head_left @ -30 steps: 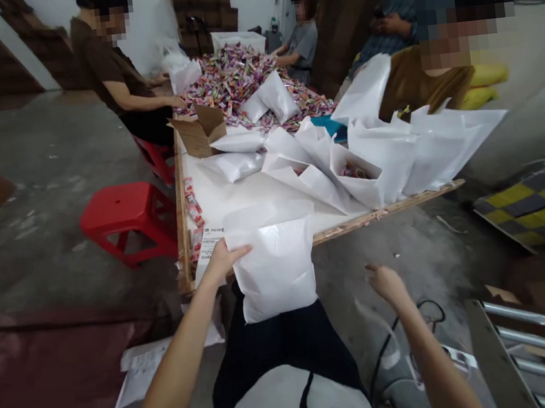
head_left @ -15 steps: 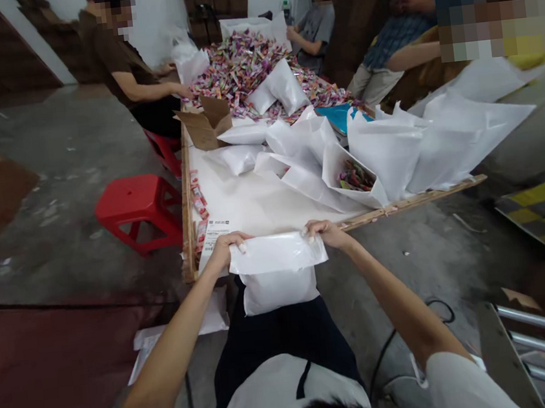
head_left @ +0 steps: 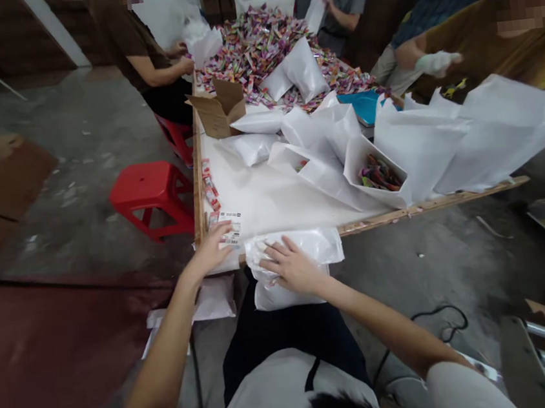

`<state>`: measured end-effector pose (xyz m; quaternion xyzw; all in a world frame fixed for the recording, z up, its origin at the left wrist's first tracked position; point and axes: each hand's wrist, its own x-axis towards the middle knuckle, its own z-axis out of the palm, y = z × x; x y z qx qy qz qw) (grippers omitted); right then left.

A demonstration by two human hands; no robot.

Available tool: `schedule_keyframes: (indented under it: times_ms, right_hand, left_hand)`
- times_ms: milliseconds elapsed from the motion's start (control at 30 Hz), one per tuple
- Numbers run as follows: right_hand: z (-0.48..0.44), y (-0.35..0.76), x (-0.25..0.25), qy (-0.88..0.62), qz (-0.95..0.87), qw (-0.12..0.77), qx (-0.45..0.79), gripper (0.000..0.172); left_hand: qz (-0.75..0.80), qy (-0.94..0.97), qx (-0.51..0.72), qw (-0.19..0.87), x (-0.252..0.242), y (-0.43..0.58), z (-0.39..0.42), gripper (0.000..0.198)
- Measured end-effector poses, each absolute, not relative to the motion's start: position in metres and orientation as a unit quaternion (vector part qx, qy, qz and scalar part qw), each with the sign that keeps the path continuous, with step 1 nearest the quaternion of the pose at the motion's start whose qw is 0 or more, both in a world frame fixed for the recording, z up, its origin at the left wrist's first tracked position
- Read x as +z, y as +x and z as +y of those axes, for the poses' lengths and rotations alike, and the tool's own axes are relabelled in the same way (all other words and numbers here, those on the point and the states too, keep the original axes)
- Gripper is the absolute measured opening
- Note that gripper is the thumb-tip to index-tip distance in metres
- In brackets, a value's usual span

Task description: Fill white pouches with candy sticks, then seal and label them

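Note:
A filled white mailer bag (head_left: pixel 318 244) lies across my lap at the table's near edge, its folded flap toward the table. My right hand (head_left: pixel 291 267) rests flat on the bag's left half, fingers spread. Over the table's near left corner is my left hand (head_left: pixel 213 248), its fingers apart, at the printed shipping label sheet (head_left: pixel 232 224). Whether the fingertips touch the sheet I cannot tell. Small red packets (head_left: pixel 210 188) lie along the left edge just beyond it.
White bags, one open bag (head_left: pixel 379 176) showing small packets, crowd the table's right side. A cardboard box (head_left: pixel 218 115) and a heap of colourful packets (head_left: pixel 256 53) lie farther back. A red stool (head_left: pixel 149 191) stands at left. Other people are around the table.
My left hand has let go of the bag's flap and moved left to the label sheet. My right hand has left the flap's right corner and now lies flat on the bag.

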<state>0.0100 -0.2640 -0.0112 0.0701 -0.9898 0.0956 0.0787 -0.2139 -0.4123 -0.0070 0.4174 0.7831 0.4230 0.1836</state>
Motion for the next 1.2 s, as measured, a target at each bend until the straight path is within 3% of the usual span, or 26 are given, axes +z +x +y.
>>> schedule_keyframes:
  times_ms: [100, 200, 267, 333, 400, 467, 533, 600, 733, 900, 1000, 1200]
  right_hand:
    - [-0.269, 0.012, -0.018, 0.049, -0.989, 0.095, 0.099, 0.053]
    - [-0.273, 0.009, -0.016, 0.074, -0.985, 0.083, 0.131, 0.041]
    - [-0.278, 0.006, -0.012, 0.064, -0.976, 0.083, 0.192, 0.021]
    - [-0.284, 0.005, -0.008, 0.005, -0.950, 0.120, 0.289, 0.015]
    - [-0.291, 0.000, -0.006, -0.075, -0.896, 0.160, 0.407, 0.016]
    - [-0.297, -0.011, -0.005, -0.140, -0.819, 0.170, 0.530, 0.029]
    - [-0.305, -0.028, -0.007, -0.170, -0.731, 0.170, 0.639, 0.050]
    - [-0.314, -0.044, -0.010, -0.192, -0.657, 0.215, 0.697, 0.058]
    - [-0.334, -0.049, -0.020, -0.173, -0.652, 0.305, 0.672, 0.046]
    - [-0.351, -0.014, -0.033, -0.058, -0.803, 0.265, 0.530, 0.024]
    - [-0.350, -0.002, -0.034, -0.059, -0.846, 0.282, 0.449, 0.029]
    - [-0.355, 0.000, -0.032, -0.065, -0.862, 0.299, 0.404, 0.030]
  left_hand:
    - [0.909, 0.297, 0.275, 0.099, -0.012, -0.211, -0.438, 0.037]
    - [0.939, 0.250, 0.209, 0.109, -0.020, -0.197, -0.438, 0.044]
    - [0.930, 0.212, 0.275, 0.119, -0.020, -0.191, -0.436, 0.050]
    - [0.879, 0.160, 0.425, 0.143, -0.015, -0.189, -0.442, 0.057]
    - [0.769, 0.123, 0.595, 0.199, -0.006, -0.184, -0.459, 0.067]
    - [0.660, 0.117, 0.696, 0.258, 0.003, -0.172, -0.484, 0.075]
    - [0.617, 0.149, 0.700, 0.328, 0.009, -0.155, -0.511, 0.070]
    - [0.610, 0.198, 0.641, 0.421, 0.010, -0.141, -0.530, 0.061]
    - [0.580, 0.189, 0.619, 0.494, -0.001, -0.138, -0.532, 0.066]
    - [0.554, 0.015, 0.674, 0.489, -0.010, -0.159, -0.480, 0.047]
    - [0.578, -0.011, 0.669, 0.467, -0.009, -0.161, -0.458, 0.030]
    - [0.613, -0.021, 0.704, 0.358, -0.011, -0.162, -0.451, 0.033]
